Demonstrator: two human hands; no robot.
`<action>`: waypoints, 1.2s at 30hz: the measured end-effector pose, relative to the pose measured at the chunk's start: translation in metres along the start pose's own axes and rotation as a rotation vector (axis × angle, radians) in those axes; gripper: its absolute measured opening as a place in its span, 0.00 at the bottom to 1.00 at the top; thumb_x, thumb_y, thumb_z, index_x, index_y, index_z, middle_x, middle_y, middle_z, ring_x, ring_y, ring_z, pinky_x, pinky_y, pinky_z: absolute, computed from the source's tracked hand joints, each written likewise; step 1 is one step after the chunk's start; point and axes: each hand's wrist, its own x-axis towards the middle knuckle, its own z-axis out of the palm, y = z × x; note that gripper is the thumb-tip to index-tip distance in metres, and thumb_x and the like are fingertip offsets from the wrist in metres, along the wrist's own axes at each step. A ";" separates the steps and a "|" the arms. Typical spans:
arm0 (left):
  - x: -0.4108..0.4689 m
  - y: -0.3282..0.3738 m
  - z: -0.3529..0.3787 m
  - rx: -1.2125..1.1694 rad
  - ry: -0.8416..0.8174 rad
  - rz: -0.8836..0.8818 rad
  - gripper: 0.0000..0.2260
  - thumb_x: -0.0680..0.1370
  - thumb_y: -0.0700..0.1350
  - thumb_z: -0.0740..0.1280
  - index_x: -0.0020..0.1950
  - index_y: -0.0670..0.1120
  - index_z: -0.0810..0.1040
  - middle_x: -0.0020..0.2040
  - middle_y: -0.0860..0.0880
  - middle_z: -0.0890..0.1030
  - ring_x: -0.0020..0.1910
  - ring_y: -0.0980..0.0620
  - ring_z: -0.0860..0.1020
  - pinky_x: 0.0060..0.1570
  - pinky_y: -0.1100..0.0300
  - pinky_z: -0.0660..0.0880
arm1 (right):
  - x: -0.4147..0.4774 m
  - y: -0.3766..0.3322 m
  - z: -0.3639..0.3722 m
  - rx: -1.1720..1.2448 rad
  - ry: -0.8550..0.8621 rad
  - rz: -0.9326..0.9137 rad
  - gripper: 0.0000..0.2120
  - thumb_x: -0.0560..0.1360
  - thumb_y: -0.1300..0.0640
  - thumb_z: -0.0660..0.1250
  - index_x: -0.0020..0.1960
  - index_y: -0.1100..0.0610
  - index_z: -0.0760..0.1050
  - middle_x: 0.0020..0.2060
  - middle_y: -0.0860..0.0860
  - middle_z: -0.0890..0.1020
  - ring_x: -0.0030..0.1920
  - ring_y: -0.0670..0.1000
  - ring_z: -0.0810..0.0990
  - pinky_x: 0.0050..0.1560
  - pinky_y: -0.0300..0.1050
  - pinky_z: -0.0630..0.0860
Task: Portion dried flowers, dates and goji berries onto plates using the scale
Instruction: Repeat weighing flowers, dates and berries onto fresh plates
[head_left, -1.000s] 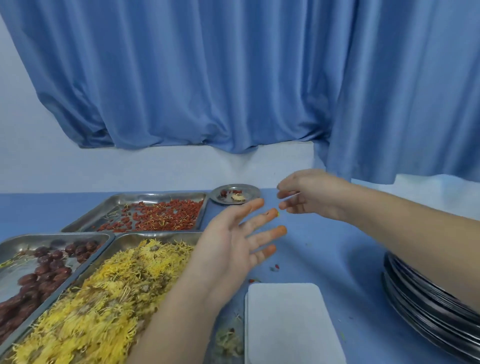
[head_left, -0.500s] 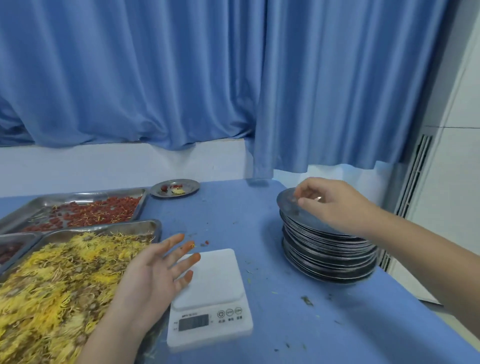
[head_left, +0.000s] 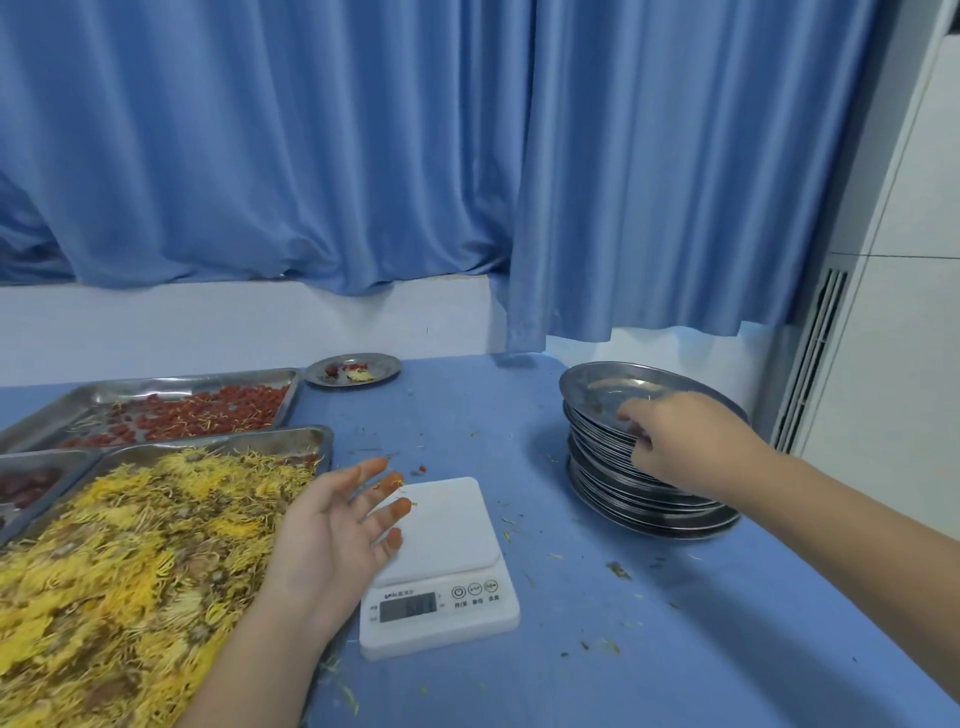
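Observation:
A white scale (head_left: 447, 561) sits bare in the middle of the blue table. My left hand (head_left: 332, 535) hovers open over its left edge, fingertips stained orange. My right hand (head_left: 685, 441) pinches the near rim of the top plate on a tall stack of steel plates (head_left: 649, 488) at the right. A tray of yellow dried flowers (head_left: 130, 551) fills the left foreground. Behind it lie a tray of goji berries (head_left: 171, 410) and, at the far left, a tray of dates (head_left: 26, 483). A small filled plate (head_left: 353, 370) stands at the back.
Blue curtains (head_left: 415, 156) hang behind the table above a white sill. A white unit with a vent (head_left: 810, 364) stands to the right of the table. Loose petals and crumbs dot the table (head_left: 597, 649) around the scale.
My view has swung right and down, bringing the scale and plate stack into sight. My right hand went from mid-table to the stack and now grips the top plate's rim.

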 end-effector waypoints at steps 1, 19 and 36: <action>0.000 0.000 0.000 -0.002 -0.005 0.002 0.11 0.77 0.47 0.61 0.51 0.45 0.80 0.43 0.47 0.82 0.38 0.48 0.80 0.39 0.55 0.68 | 0.000 0.000 0.001 -0.018 0.014 0.005 0.07 0.68 0.56 0.61 0.45 0.53 0.75 0.41 0.51 0.83 0.42 0.56 0.79 0.35 0.43 0.66; 0.002 0.006 -0.008 -0.077 0.011 0.023 0.09 0.77 0.47 0.62 0.49 0.46 0.80 0.42 0.48 0.81 0.38 0.49 0.77 0.39 0.56 0.67 | -0.001 -0.007 -0.019 -0.130 0.356 -0.158 0.06 0.59 0.68 0.72 0.31 0.60 0.76 0.26 0.54 0.75 0.30 0.59 0.73 0.29 0.48 0.70; 0.001 0.018 -0.019 -0.213 0.263 0.321 0.11 0.78 0.50 0.59 0.48 0.47 0.78 0.37 0.50 0.76 0.33 0.51 0.73 0.34 0.57 0.64 | -0.028 -0.116 -0.019 0.010 0.705 -0.554 0.10 0.62 0.69 0.68 0.30 0.58 0.69 0.27 0.53 0.69 0.28 0.55 0.67 0.27 0.46 0.65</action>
